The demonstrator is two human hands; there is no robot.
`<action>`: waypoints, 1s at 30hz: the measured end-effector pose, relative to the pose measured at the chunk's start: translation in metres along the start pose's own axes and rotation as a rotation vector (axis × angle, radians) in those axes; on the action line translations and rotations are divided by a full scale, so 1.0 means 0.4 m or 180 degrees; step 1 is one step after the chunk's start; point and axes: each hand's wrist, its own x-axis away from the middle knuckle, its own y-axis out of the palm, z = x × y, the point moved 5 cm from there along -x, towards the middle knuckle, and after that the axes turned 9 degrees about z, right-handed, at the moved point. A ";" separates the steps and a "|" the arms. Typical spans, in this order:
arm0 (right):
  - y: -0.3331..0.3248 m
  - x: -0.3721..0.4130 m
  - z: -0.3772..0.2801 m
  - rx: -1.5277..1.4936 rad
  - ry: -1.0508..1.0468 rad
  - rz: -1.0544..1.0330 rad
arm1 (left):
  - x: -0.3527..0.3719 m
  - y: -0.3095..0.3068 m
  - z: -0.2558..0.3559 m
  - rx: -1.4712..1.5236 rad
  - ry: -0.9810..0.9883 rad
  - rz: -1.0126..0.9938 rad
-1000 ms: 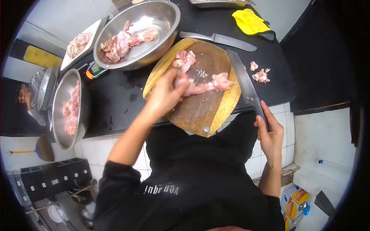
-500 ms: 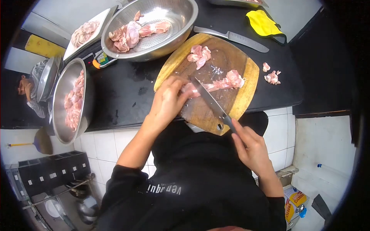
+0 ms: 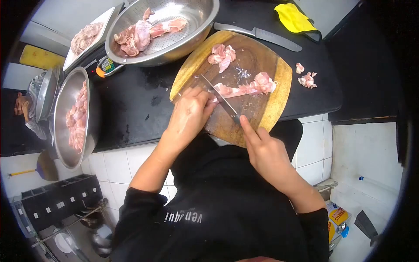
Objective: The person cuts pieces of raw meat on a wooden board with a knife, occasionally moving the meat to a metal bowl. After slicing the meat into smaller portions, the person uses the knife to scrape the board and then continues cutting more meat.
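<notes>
On the wooden cutting board point(image 3: 279, 96), a long strip of raw meat point(image 3: 246, 89) lies across the middle. My left hand point(image 3: 188, 111) is closed on the strip's left end, its fingertips curled beside the blade. In my right hand point(image 3: 268, 150) is a kitchen knife point(image 3: 222, 100), held by its handle with the index finger stretched along it. The blade points up and left, over the strip close to my left fingers. A smaller pile of raw meat pieces point(image 3: 222, 56) rests higher on the board.
A perforated steel colander point(image 3: 196, 39) with meat stands behind the board, a steel bowl point(image 3: 63, 126) of meat at left. A second knife point(image 3: 277, 40), a yellow cloth item point(image 3: 293, 18) and meat scraps point(image 3: 308, 80) lie right. Another person point(image 3: 22, 105) is at far left.
The knife and my right hand have moved up and left, bringing the blade farther past my left fingers. My left hand keeps its hold on the strip. The whole view has shifted slightly.
</notes>
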 end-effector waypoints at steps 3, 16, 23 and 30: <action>-0.001 -0.002 0.013 -0.0080 -0.0021 0.0029 | 0.000 -0.001 -0.007 -0.0162 0.0014 0.0178; -0.163 0.100 0.085 -0.0957 0.0843 0.0401 | -0.031 0.006 -0.041 0.0559 -0.0444 0.0103; -0.139 0.095 0.065 -0.0802 0.0605 0.0384 | -0.025 0.035 0.028 0.0229 0.0087 0.0053; -0.135 0.085 0.046 -0.0498 0.0368 0.0120 | -0.014 0.056 0.005 0.0170 -0.0197 0.0329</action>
